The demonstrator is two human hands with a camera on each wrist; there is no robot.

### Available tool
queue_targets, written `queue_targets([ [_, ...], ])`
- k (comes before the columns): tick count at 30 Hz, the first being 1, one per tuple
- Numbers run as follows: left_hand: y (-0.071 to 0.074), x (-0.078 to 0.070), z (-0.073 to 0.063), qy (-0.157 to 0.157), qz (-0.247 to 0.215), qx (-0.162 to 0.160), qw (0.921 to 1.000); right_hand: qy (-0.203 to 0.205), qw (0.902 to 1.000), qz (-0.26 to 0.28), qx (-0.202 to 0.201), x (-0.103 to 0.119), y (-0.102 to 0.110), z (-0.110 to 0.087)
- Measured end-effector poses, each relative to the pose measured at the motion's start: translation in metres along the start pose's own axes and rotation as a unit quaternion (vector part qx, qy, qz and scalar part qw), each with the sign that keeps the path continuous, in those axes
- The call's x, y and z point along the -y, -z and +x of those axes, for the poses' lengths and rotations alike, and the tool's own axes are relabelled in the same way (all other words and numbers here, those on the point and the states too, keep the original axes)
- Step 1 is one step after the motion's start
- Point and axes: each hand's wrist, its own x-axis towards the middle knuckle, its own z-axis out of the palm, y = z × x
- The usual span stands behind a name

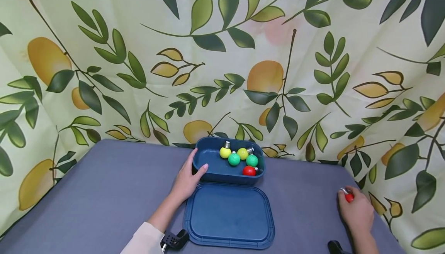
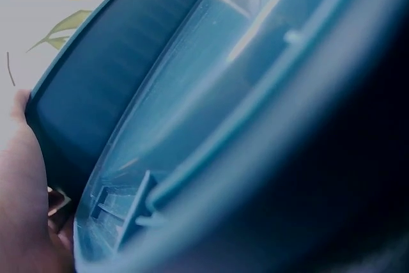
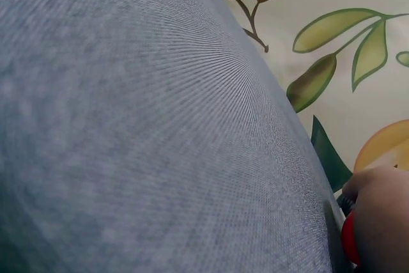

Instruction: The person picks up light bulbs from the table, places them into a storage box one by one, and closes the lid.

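A deep blue plastic box (image 1: pixel 215 177) stands toward the back of the table. Inside lie two yellow toy light bulbs (image 1: pixel 225 153), two green bulbs (image 1: pixel 234 159) and a red bulb (image 1: pixel 248 170), all with silvery screw bases. My left hand (image 1: pixel 185 180) grips the box at its front left corner, thumb along the front rim and fingers on the left side. Far to the right, my right hand (image 1: pixel 358 209) holds another red bulb (image 1: pixel 349 197) between thumb and fingers, its metal base pointing up and left. In the right wrist view this red bulb (image 3: pixel 349 238) is partly hidden by the hand.
A flat blue lid (image 1: pixel 229 215) lies directly in front of the box, below it in the head view. Grey-blue cloth covers the table (image 1: pixel 114 192). A leaf-and-fruit patterned curtain (image 1: pixel 215 61) hangs behind and along both sides, close to the right hand.
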Motion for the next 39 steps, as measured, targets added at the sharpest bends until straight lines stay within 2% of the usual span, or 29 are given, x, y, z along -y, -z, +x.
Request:
queue_targets([
  [6, -0.001, -0.001, 0.0, 0.005, 0.009, -0.005, 0.9999, 0.006, 1.0, -0.005, 0.006, 0.0, -0.002, 0.001],
  [14, 0.0, -0.015, 0.005, 0.003, 0.026, 0.014, 0.9995, -0.011, 0.9995, -0.015, 0.026, -0.004, 0.003, 0.006],
  [19, 0.001, -0.024, 0.011, 0.03, 0.028, 0.008, 0.9991, -0.011, 0.9994, -0.013, 0.03, -0.007, 0.002, 0.009],
  [23, 0.001, -0.029, 0.014, 0.05, 0.008, -0.008, 0.9987, -0.011, 0.9993, -0.012, 0.034, -0.007, -0.003, 0.008],
  [31, -0.006, -0.026, 0.011, 0.052, -0.005, -0.042, 0.9978, -0.019, 0.9996, -0.003, 0.02, -0.004, -0.006, 0.006],
  [39, -0.012, -0.019, 0.01, 0.036, -0.017, -0.054, 0.9978, -0.018, 0.9998, 0.009, 0.001, -0.004, -0.003, 0.004],
])
